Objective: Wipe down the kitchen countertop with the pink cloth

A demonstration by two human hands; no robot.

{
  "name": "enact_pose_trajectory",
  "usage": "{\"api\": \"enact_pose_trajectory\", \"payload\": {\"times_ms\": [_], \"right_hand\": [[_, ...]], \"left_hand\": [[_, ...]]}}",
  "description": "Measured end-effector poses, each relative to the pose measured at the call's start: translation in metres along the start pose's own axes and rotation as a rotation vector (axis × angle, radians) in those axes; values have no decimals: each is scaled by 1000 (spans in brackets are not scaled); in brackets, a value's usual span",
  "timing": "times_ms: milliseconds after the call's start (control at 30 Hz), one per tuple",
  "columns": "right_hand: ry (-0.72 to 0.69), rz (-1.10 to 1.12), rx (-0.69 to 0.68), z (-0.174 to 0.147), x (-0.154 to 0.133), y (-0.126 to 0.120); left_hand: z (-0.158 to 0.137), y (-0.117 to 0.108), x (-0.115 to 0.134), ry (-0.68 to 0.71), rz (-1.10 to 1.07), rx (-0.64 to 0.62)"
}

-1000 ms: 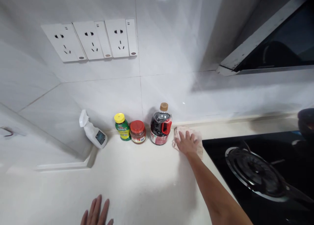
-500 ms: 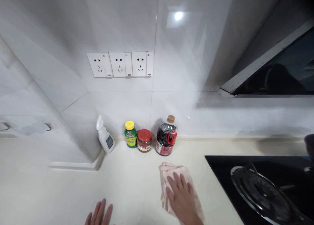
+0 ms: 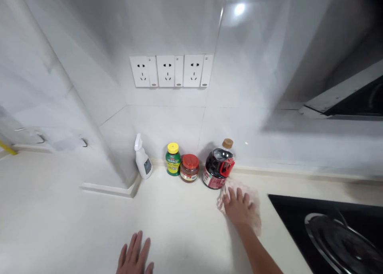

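My right hand (image 3: pixel 241 207) presses down on a pale pink cloth (image 3: pixel 254 220), its fingers spread over the fabric. The cloth lies on the white countertop, close by the base of a large dark bottle (image 3: pixel 213 170) with a red handle and brown cap. Part of the cloth is hidden under the hand. At the lower edge of the view, my left hand (image 3: pixel 134 256) rests flat on the counter with fingers apart, holding nothing.
Left of the bottle stand a red-lidded jar (image 3: pixel 189 169), a green bottle with a yellow cap (image 3: pixel 173 160) and a white spray bottle (image 3: pixel 143 158). A black gas stove (image 3: pixel 287 216) lies to the right. Wall sockets (image 3: pixel 170 71) sit above; a wall corner (image 3: pixel 119 189) juts out at left.
My right hand has slid the cloth forward over the counter, nearer the wall and to the right side of the dark bottle. The view has turned left; my left hand stays on the counter.
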State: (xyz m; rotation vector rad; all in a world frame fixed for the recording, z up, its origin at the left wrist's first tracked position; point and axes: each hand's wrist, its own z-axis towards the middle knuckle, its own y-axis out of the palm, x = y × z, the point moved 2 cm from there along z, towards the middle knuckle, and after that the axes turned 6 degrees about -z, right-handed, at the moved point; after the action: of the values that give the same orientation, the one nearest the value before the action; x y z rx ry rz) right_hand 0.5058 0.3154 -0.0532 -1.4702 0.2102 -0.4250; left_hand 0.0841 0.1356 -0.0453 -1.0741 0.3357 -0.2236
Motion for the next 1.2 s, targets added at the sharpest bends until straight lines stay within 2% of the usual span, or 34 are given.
{"api": "enact_pose_trajectory", "payload": {"times_ms": [100, 200, 367, 567, 667, 767, 833, 900, 967, 1033, 1100, 1200], "right_hand": [[-53, -39, 59, -57, -34, 1], [-178, -31, 31, -92, -82, -8], [-386, 44, -61, -104, -168, -43], [-623, 201, -163, -108, -254, -75], [-776, 270, -222, -124, -291, -91], [-843, 303, -276, -153, -310, -103], [-870, 335, -284, -172, -307, -105], [-964, 396, -274, -186, -293, -105], [-1082, 462, -258, -191, -270, -102], [-1108, 481, -233, -187, -238, -95], [-998, 423, -190, -175, -198, -81], [-723, 246, -96, -154, -120, -50]], "left_hand": [[1, -2, 3, 9, 5, 31], [2, -5, 4, 17, -1, 67], [1, -7, 5, -8, -18, 58], [-4, -7, 9, -35, -41, 23], [-5, -7, 10, -57, -65, 25], [-7, -9, 8, -117, -140, 81], [-9, -12, 7, -157, -204, 105], [-11, -14, 6, -188, -252, 95], [-11, -16, 5, -231, -263, 84], [-10, -17, 6, -257, -252, 84], [-8, -18, 6, -257, -245, 72], [-4, -18, 7, -253, -262, 14]]}}
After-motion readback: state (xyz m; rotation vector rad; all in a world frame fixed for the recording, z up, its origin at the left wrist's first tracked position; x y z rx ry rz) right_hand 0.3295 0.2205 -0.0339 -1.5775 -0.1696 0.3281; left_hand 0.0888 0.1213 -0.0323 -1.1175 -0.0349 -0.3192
